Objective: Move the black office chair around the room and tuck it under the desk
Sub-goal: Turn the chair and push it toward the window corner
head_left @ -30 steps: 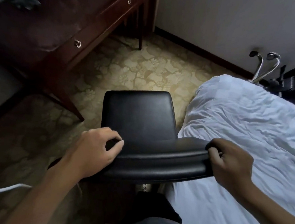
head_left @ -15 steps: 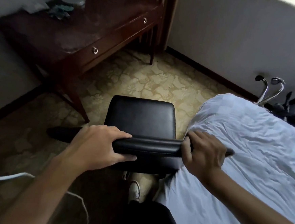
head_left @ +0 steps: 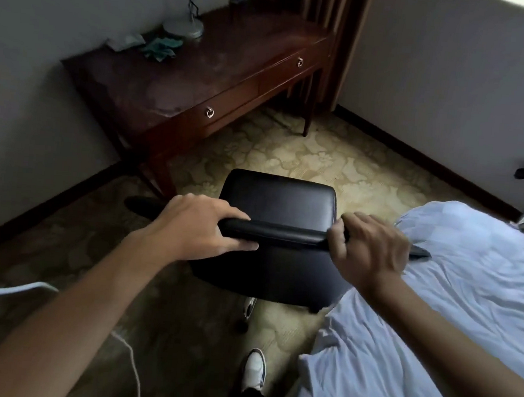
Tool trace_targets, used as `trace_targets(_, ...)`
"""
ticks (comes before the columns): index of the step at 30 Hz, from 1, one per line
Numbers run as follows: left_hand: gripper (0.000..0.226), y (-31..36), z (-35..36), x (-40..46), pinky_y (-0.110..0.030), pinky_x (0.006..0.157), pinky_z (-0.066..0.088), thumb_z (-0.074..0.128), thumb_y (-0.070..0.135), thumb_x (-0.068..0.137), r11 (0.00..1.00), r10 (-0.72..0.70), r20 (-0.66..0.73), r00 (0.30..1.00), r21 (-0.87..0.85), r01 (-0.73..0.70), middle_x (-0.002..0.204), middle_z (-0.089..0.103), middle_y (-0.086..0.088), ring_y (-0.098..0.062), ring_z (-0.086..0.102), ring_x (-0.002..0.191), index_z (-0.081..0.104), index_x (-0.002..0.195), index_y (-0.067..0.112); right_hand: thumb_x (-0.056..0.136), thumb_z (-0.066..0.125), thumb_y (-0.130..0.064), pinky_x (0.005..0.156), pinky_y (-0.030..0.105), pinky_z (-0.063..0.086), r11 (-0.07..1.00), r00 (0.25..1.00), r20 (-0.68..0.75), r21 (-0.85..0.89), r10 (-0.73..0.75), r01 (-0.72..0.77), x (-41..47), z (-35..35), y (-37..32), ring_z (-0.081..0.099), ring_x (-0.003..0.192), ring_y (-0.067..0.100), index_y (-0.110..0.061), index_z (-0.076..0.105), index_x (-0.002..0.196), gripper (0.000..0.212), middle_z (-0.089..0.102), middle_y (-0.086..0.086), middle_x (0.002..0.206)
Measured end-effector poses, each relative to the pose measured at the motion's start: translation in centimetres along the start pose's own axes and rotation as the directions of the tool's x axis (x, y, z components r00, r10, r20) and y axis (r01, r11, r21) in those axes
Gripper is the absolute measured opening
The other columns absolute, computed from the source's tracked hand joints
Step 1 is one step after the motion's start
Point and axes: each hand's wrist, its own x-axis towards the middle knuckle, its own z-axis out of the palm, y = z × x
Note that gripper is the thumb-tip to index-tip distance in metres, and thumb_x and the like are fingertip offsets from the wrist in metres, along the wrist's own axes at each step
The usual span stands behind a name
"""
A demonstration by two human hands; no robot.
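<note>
The black office chair (head_left: 281,201) stands on the patterned carpet in front of me, its seat facing away and its padded backrest top running across the middle of the view. My left hand (head_left: 200,225) grips the left part of that backrest top. My right hand (head_left: 371,246) grips the right part. The dark wooden desk (head_left: 201,77) with two ring-pull drawers stands against the left wall, beyond and left of the chair. The chair's seat is a short way from the desk's near leg, not under it. A caster shows below the seat; the rest of the base is hidden.
A bed with a white sheet (head_left: 452,307) fills the right side, touching the chair's right edge. A lamp base (head_left: 183,27) and crumpled cloths lie on the desk. A white cable (head_left: 12,291) trails at the lower left. My white shoe (head_left: 255,368) is behind the chair. A curtain hangs in the far corner.
The chair has rolled forward, away from me and nearer the desk, both hands still gripping the backrest. My view has lifted, showing more of the desk and wall.
</note>
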Motion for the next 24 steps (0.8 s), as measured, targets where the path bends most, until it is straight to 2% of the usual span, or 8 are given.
trace_targets(3,0.066,-1.2,-0.4,2.4,-0.033,0.083,0.045,0.037,0.095,0.064,0.999,-0.040,-0.049,0.998,0.008,0.040,0.100,0.068,0.023,-0.011,0.064,0.097,0.058,0.116,0.060,0.083,0.043,-0.028,0.049,0.025,0.019,1.000,1.000,0.019,0.012,-0.022,0.022,3.3,2.5,0.2,0.045,0.043,0.025,-0.019,0.036,0.050,0.034,0.048,0.003,0.047)
trace_targets(5,0.062,-1.5,-0.2,3.8,-0.031,0.077,0.044,0.039,0.093,0.067,0.998,-0.067,-0.085,0.994,0.006,0.068,0.099,0.069,0.023,-0.011,0.065,0.094,0.060,0.114,0.058,0.083,0.043,-0.027,0.048,0.026,0.021,0.999,0.999,0.026,0.032,-0.036,0.035,5.1,4.2,0.9,0.045,0.044,0.025,-0.016,0.041,0.050,0.034,0.048,0.003,0.047)
trace_targets(8,0.064,-1.6,0.0,5.9,-0.031,0.075,0.047,0.038,0.092,0.068,0.993,-0.112,-0.155,0.982,0.010,0.115,0.099,0.071,0.022,-0.013,0.067,0.093,0.062,0.113,0.054,0.082,0.043,-0.025,0.046,0.028,0.024,0.995,0.997,0.021,0.067,-0.079,0.078,8.1,6.5,2.0,0.046,0.045,0.027,-0.014,0.044,0.051,0.033,0.048,0.005,0.048)
trace_targets(12,0.066,-2.0,-0.1,8.3,-0.031,0.070,0.049,0.034,0.091,0.069,0.985,-0.169,-0.225,0.960,-0.006,0.172,0.093,0.071,0.019,-0.014,0.069,0.084,0.065,0.111,0.049,0.081,0.042,-0.024,0.048,0.028,0.021,0.983,0.989,0.053,0.130,-0.138,0.130,12.7,8.9,2.7,0.045,0.045,0.025,-0.020,0.037,0.053,0.028,0.046,0.004,0.049)
trace_targets(17,0.076,-1.2,-0.7,11.9,-0.025,0.053,0.034,0.026,0.090,0.074,0.972,-0.188,-0.319,0.929,0.077,0.223,0.082,0.070,0.013,-0.016,0.069,0.067,0.070,0.110,0.041,0.081,0.039,-0.028,0.050,0.029,0.021,0.968,0.970,0.148,0.193,-0.194,0.164,18.9,12.1,4.2,0.048,0.050,0.024,-0.020,0.039,0.056,0.026,0.052,0.002,0.054)
trace_targets(21,0.072,0.0,-0.9,15.0,-0.022,0.047,0.033,0.030,0.085,0.079,0.958,-0.205,-0.344,0.916,0.122,0.260,0.076,0.070,0.008,-0.016,0.068,0.060,0.074,0.107,0.034,0.081,0.036,-0.028,0.056,0.029,0.021,0.950,0.953,0.183,0.245,-0.241,0.193,23.2,14.2,5.7,0.047,0.055,0.024,-0.020,0.037,0.058,0.024,0.052,0.001,0.057)
trace_targets(24,0.068,0.4,-1.3,17.2,-0.021,0.043,0.036,0.039,0.080,0.080,0.955,-0.220,-0.325,0.920,0.121,0.271,0.072,0.070,0.005,-0.016,0.067,0.058,0.076,0.103,0.029,0.081,0.035,-0.029,0.054,0.030,0.025,0.943,0.948,0.212,0.284,-0.239,0.174,25.3,15.2,6.7,0.045,0.054,0.023,-0.017,0.039,0.057,0.027,0.047,-0.001,0.057)
